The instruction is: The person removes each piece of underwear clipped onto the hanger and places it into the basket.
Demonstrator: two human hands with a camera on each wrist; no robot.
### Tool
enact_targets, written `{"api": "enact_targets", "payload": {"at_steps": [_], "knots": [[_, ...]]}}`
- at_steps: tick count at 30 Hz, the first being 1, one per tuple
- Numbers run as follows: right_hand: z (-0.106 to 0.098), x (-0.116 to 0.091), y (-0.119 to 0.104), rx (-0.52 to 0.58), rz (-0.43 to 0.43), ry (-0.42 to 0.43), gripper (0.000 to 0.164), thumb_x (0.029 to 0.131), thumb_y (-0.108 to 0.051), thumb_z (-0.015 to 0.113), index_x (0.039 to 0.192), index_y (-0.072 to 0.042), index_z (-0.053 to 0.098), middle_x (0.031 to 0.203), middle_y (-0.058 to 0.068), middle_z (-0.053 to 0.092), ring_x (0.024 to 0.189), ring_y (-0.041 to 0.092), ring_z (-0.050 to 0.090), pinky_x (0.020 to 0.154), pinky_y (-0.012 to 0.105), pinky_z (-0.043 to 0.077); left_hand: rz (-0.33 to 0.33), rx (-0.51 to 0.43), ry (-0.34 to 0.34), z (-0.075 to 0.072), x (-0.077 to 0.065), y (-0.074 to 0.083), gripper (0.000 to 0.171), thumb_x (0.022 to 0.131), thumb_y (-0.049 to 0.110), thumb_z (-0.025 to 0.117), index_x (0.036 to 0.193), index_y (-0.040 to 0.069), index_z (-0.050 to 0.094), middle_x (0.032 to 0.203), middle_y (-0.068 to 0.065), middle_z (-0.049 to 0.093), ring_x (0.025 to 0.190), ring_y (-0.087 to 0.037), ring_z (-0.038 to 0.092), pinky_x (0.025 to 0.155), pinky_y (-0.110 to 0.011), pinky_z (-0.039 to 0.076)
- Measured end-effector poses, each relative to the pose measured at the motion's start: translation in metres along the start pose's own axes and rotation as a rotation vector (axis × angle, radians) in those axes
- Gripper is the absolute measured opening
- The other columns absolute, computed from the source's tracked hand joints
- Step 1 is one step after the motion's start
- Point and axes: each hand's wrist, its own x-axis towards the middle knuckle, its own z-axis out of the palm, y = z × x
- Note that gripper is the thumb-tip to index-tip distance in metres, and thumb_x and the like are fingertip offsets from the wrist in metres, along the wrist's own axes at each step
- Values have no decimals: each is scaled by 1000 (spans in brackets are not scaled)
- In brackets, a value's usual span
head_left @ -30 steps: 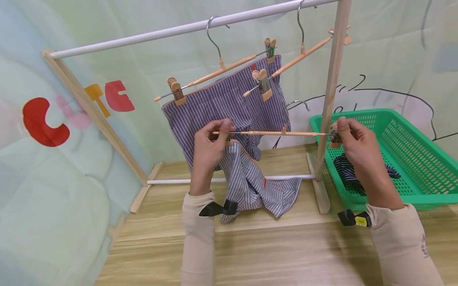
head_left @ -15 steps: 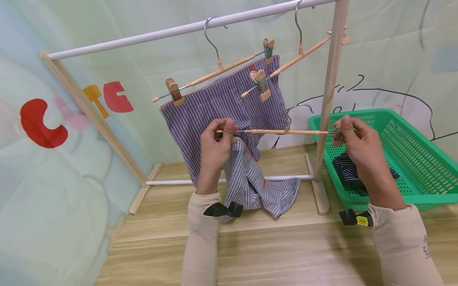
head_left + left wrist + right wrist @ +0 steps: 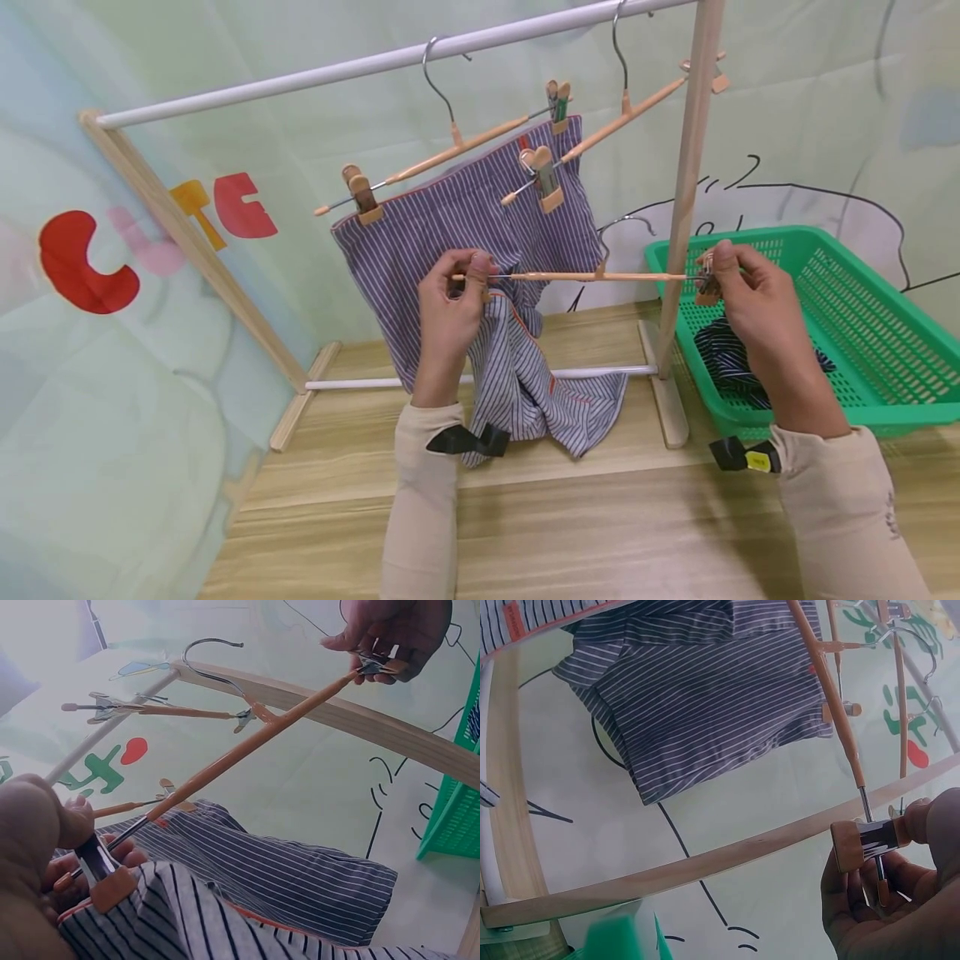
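The clip hanger [image 3: 577,276] is showing pale orange wood with a thin silver wire at each end, and its clips [image 3: 862,844] are showing tan wood with grey metal. The shorts [image 3: 525,379] are showing narrow purple-blue and white stripes with an orange edge trim, and the hung shorts [image 3: 457,225] are wearing the same stripes. The basket [image 3: 862,333] is showing bright green, holding a dark navy cloth [image 3: 720,350] with thin white stripes. The rack [image 3: 686,208] is showing light wood posts and a white rail. The backdrop [image 3: 150,242] is showing pale green with red, pink and orange letters.
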Motion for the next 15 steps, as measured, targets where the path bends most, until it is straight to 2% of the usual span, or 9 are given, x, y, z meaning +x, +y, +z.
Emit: {"api": "enact_targets", "payload": {"at_steps": [1, 5, 11, 15], "knots": [[0, 0, 0, 1, 1, 0, 44, 96, -49, 33, 111, -15, 57, 88, -5, 51, 85, 13, 52, 76, 34, 37, 3, -3, 3, 0, 1, -4, 19, 94, 12, 56, 96, -6, 62, 87, -27, 65, 74, -30, 54, 63, -27, 41], [1, 0, 0, -1, 3, -1, 41, 96, -49, 33, 108, -18, 57, 88, -4, 51, 86, 13, 51, 77, 35, 36, 8, -27, 17, -1, 1, -4, 20, 93, 16, 58, 94, -4, 63, 84, -24, 66, 70, -24, 54, 56, -24, 43], [1, 0, 0, -3, -3, -3, 40, 96, -50, 33, 105, -19, 56, 90, -4, 50, 88, 13, 52, 79, 37, 35, -15, -87, 40, 0, 1, -3, 22, 92, 16, 60, 93, -6, 63, 80, -17, 67, 66, -26, 55, 51, -20, 45], [2, 0, 0, 2, -10, -6, 39, 97, -49, 34, 105, -18, 56, 92, -4, 50, 88, 12, 52, 80, 38, 35, -26, -91, 53, 0, 1, -3, 23, 92, 17, 61, 92, -6, 63, 79, -16, 67, 68, -25, 56, 51, -20, 44]]}}
